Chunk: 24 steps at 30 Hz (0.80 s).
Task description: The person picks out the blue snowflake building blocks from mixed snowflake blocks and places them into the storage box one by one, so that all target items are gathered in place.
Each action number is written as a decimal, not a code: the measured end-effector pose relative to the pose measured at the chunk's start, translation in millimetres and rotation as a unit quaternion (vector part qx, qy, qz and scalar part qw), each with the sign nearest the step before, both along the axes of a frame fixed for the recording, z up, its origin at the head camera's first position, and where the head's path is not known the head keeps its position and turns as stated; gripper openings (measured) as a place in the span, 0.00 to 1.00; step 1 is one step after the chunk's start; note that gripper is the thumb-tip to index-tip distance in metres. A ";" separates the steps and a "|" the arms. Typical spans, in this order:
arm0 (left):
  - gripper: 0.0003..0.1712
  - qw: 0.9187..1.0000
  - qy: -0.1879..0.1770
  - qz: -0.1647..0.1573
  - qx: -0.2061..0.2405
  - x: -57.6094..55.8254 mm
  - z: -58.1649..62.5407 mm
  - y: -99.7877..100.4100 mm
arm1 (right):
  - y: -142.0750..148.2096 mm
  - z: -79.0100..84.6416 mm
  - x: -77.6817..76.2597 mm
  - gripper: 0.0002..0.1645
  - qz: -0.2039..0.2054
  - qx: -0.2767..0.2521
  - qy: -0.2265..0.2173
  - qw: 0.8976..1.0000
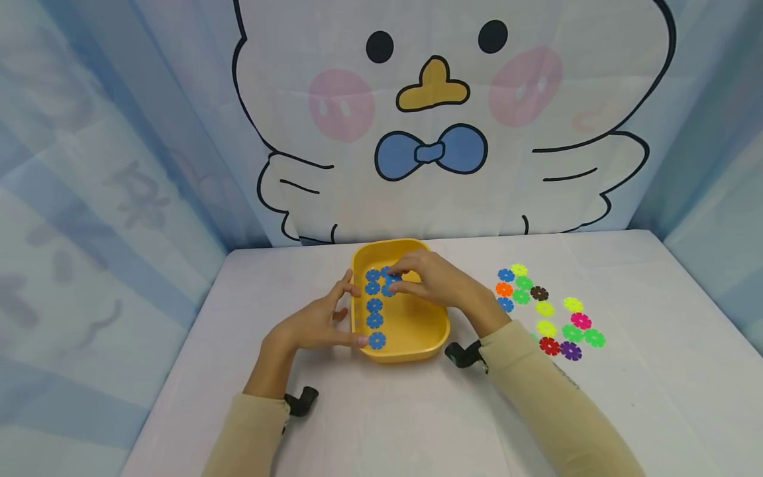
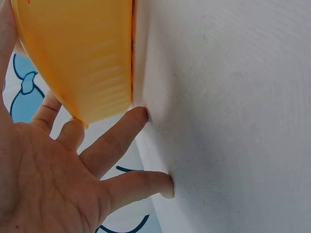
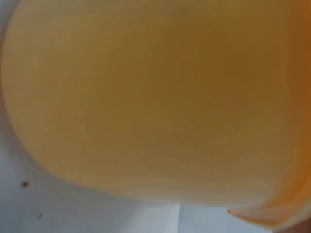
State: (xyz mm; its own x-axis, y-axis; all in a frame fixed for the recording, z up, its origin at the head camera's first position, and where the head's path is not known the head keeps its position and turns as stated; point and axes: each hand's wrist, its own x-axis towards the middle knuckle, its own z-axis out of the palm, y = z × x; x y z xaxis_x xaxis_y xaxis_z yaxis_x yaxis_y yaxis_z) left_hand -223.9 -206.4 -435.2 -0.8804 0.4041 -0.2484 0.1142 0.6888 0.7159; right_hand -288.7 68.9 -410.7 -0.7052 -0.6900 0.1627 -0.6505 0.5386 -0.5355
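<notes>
A yellow tray (image 1: 417,331) sits on the table in the head view, with several blue notched discs (image 1: 374,305) in a column along its left side and more beside the column's far end. My left hand (image 1: 318,321) is at the tray's left rim, thumb on the near corner and fingers spread along the side. In the left wrist view, two fingertips (image 2: 141,114) of that hand touch the white surface beside the tray wall (image 2: 92,63). Reaching over the tray, my right hand (image 1: 438,278) has a blue disc (image 1: 395,279) between thumb and index finger, partly hidden.
Loose notched discs (image 1: 545,309) in several colours lie on the white table (image 1: 650,397) right of the tray, some close to my right sleeve. A curtain with a cartoon figure (image 1: 432,199) hangs behind the table. Yellow plastic (image 3: 146,107), blurred, fills most of the right wrist view.
</notes>
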 end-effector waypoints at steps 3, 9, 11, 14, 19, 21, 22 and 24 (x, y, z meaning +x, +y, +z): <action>0.52 1.000 0.002 0.000 -0.002 0.0 -0.5 -0.6 | -4.4 1.5 -1.9 0.25 0.007 -0.001 -0.013 1.000; 0.57 1.000 0.008 0.003 -0.005 -0.9 -0.8 -1.1 | -14.1 2.4 -6.1 0.25 0.021 0.020 -0.038 0.999; 0.60 1.000 0.008 0.004 -0.004 -1.0 -0.5 -0.9 | -17.0 1.5 -7.5 0.24 0.026 0.029 -0.046 0.998; 0.61 1.000 0.007 0.004 -0.002 -0.9 -0.7 -1.0 | -20.1 -0.6 -8.9 0.23 0.030 0.041 -0.056 0.997; 0.64 1.000 0.006 0.001 -0.001 -0.8 -0.8 -1.4 | -20.9 -5.1 -8.3 0.23 0.019 0.066 -0.066 0.995; 0.65 1.000 0.007 0.000 -0.001 -1.0 -0.4 -1.5 | -20.7 -6.7 -7.4 0.23 0.014 0.071 -0.071 0.995; 0.64 1.000 0.008 -0.001 0.000 -1.0 -0.4 -1.6 | -21.0 -7.4 -6.7 0.23 0.011 0.073 -0.075 0.994; 0.63 1.000 0.009 -0.002 -0.001 -0.9 -0.4 -1.9 | -21.4 -9.3 -5.9 0.22 0.005 0.076 -0.080 0.994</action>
State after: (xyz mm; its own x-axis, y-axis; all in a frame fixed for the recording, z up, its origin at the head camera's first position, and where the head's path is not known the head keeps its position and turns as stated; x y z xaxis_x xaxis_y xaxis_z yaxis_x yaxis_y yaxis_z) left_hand -224.9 -208.3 -435.7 -0.8832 0.4074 -0.2323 0.1305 0.6892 0.7127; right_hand -294.6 47.5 -420.0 -0.7067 -0.7052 -0.0569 -0.5698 0.6149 -0.5452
